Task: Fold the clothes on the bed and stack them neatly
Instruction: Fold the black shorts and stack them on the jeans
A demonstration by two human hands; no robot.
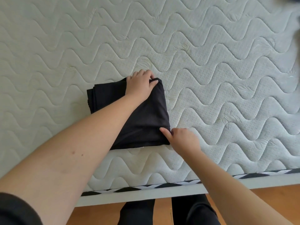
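A black folded garment (146, 116) lies flat on the white quilted mattress (211, 62), near its front edge. My left hand (140, 84) reaches across it and grips the far right corner, thumb on top and fingers curled over the fold. My right hand (181, 138) pinches the near right corner, thumb pressed on the cloth and fingers tucked at the edge. Several folded layers show at the garment's left side.
The mattress stretches wide to the left, right and back. A dark blurred item (296, 0) sits at the top right corner. The mattress's black-and-white trimmed edge (146, 187) runs along the front, with the wooden floor (162, 211) and my legs below.
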